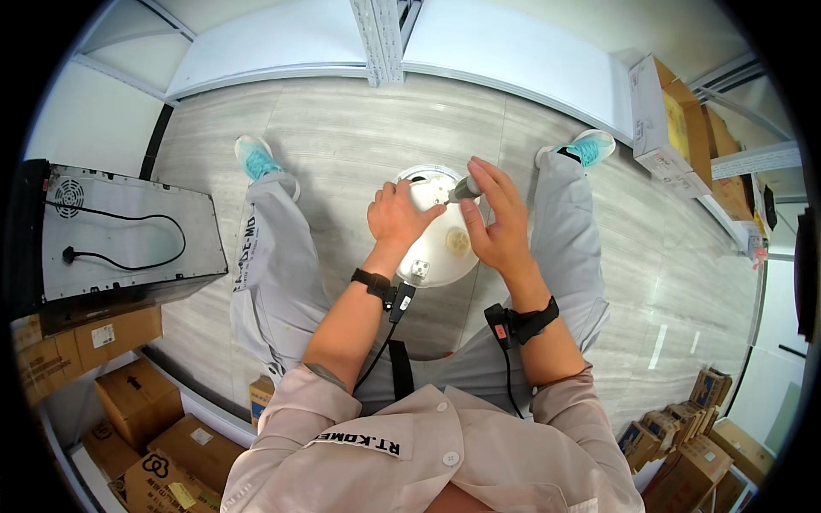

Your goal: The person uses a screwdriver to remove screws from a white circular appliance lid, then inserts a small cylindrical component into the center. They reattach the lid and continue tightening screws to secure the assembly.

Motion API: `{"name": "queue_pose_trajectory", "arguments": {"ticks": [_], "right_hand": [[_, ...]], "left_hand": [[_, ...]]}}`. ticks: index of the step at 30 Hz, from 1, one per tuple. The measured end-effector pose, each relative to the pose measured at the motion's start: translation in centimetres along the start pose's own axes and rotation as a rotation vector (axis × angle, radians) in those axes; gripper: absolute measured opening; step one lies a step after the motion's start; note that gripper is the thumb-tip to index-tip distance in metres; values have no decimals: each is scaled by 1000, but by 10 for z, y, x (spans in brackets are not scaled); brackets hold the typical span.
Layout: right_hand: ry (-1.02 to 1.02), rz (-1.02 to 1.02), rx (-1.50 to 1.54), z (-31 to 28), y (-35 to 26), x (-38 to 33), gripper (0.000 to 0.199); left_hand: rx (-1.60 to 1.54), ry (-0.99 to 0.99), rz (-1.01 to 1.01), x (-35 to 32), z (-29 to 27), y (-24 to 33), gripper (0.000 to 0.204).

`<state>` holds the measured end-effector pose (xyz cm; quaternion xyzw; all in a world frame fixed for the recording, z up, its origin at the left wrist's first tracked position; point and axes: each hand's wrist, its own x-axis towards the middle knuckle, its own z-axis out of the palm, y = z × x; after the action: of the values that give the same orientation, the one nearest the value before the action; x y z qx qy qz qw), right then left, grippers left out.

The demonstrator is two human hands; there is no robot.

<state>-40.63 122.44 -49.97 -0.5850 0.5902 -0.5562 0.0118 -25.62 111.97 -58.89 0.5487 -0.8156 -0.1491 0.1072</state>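
Note:
Between my knees is a white round appliance part [440, 261] with small fittings on its face. My left hand [399, 218] grips it at its left side, fingers over the far left rim and thumb stretched across the face. In my right hand [499, 224] is a grey cylindrical tool [463, 189], held between thumb and fingers and tilted. Its lower end points at the white part, close to my left thumb; the very tip is hard to make out. A round yellowish disc [457, 241] and a small square socket fitting [420, 270] show on the nearer face.
A metal-cased appliance [128, 235] with a black cord [182, 235] stands at the left. Cardboard boxes [141, 402] fill the lower left, and more cartons [688, 470] stand lower right. An open box [671, 128] sits on the shelf at the far right. White shelving [513, 81] runs along the far side.

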Motion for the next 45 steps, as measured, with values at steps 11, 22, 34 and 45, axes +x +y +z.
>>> {"name": "queue_pose_trajectory", "arguments": {"ticks": [11, 22, 34, 45], "right_hand": [[-58, 57, -85, -4, -3, 8, 46], [-101, 38, -76, -7, -7, 5, 52], [-31, 80, -37, 18, -3, -2, 52], [-28, 113, -21, 17, 12, 0, 60]], "left_hand": [[7, -51, -5, 3, 1, -1, 81], [23, -15, -1, 0, 1, -2, 82], [-109, 102, 278, -3, 19, -13, 56], [-180, 44, 334, 4, 40, -15, 23]]}}
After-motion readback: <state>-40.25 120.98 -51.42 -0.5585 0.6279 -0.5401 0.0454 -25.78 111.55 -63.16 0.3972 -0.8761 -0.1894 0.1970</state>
